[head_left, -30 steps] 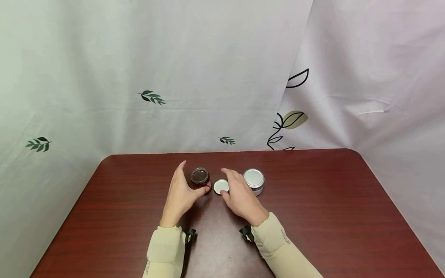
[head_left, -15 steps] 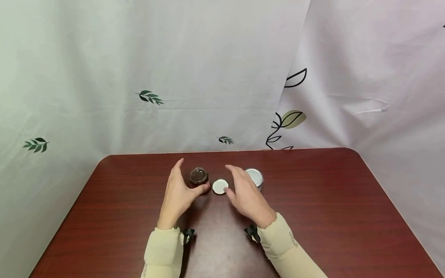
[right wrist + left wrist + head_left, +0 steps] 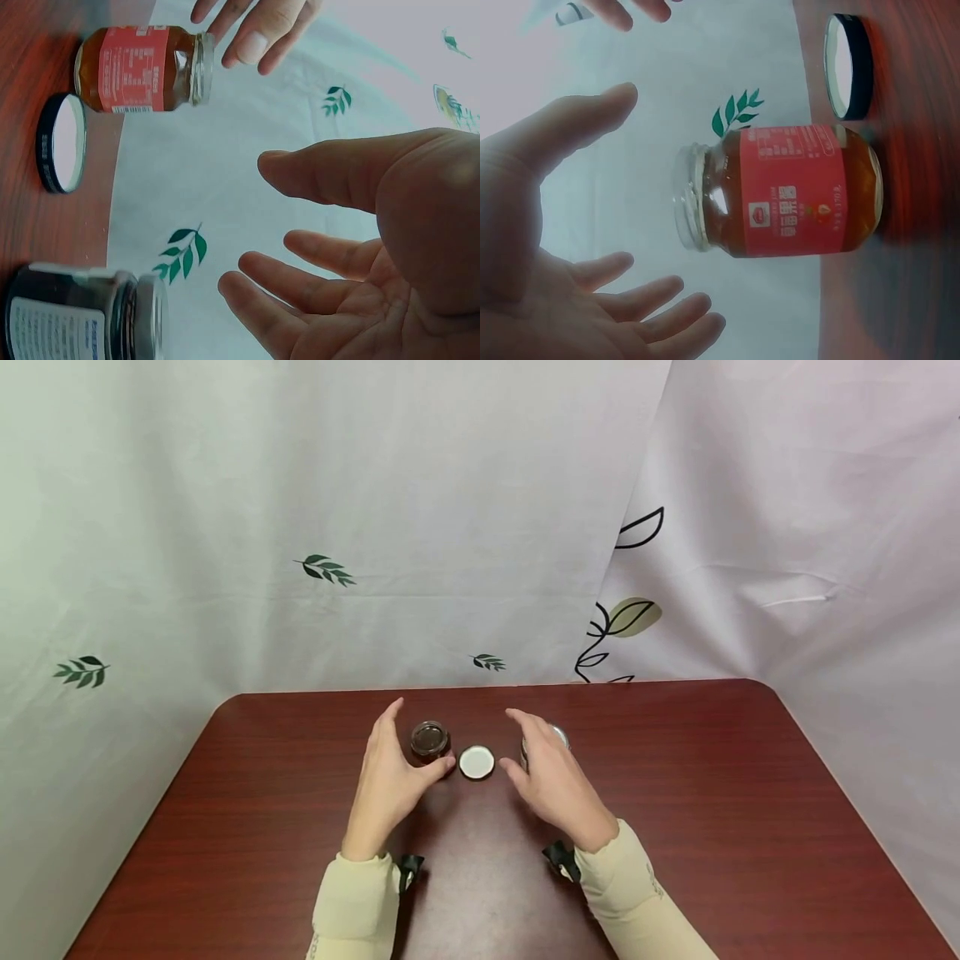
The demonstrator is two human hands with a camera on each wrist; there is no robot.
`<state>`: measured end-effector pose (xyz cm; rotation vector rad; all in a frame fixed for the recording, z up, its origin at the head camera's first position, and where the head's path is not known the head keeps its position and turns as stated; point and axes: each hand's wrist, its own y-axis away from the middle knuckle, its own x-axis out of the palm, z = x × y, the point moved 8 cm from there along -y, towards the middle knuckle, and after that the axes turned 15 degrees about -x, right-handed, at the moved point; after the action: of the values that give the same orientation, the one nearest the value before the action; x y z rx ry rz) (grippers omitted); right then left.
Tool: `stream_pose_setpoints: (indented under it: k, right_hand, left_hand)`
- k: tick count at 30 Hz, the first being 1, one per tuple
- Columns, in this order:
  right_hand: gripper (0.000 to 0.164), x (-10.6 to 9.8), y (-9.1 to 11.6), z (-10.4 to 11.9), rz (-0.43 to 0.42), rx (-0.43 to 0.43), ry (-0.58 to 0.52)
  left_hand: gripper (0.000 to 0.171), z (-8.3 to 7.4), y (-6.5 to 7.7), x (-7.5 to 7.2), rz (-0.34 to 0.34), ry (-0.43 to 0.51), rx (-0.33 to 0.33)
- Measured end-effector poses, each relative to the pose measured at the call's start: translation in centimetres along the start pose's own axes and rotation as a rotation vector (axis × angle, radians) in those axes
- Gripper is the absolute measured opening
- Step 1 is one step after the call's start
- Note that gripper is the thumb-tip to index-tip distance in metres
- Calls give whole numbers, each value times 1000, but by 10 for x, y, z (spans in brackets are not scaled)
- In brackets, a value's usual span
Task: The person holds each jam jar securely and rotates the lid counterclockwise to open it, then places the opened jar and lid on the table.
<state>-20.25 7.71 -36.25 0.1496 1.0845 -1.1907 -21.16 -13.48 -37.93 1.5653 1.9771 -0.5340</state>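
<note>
A lidless glass jar (image 3: 430, 739) of amber contents with a red label (image 3: 791, 191) stands upright on the table. My left hand (image 3: 386, 789) hovers around and above it, thumb and fingers spread, apart from the glass in the left wrist view. Just right of this jar lies a black-edged lid (image 3: 477, 762), its white inside facing up. My right hand (image 3: 558, 789) hangs in the air with fingers parted, holding nothing. Partly hidden behind it is a second jar (image 3: 75, 311), dark inside, with a silver lid (image 3: 561, 737) on and a white label.
The reddish-brown wooden table (image 3: 712, 793) has rounded far corners. A white cloth (image 3: 420, 527) printed with leaves hangs behind it and at the sides. A black strap (image 3: 562, 862) sits at the right wrist, by the pale sleeve (image 3: 630, 885).
My right hand has moved right, from above the lid toward the silver-lidded jar, covering more of it. The left hand stays nearly still beside the open jar.
</note>
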Motion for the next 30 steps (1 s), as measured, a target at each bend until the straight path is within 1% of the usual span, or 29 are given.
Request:
stream_pose_setpoints:
  k: [4,9,19,30]
  right_hand:
    - [62,-6,2,-4,-16,2,7]
    - [63,-10,3,-9,-15,10,4]
    - [63,-19,4,-18,-35,32,16]
    - [61,-25,6,-26,-47,33,52]
  left_hand:
    - [107,-3,2,-1,-11,-2,22]
    - [105,-8,4,-1,-14,1,46]
    - [104,-22,12,0,-12,18,100]
    - [104,-34,21,15,8,16,155]
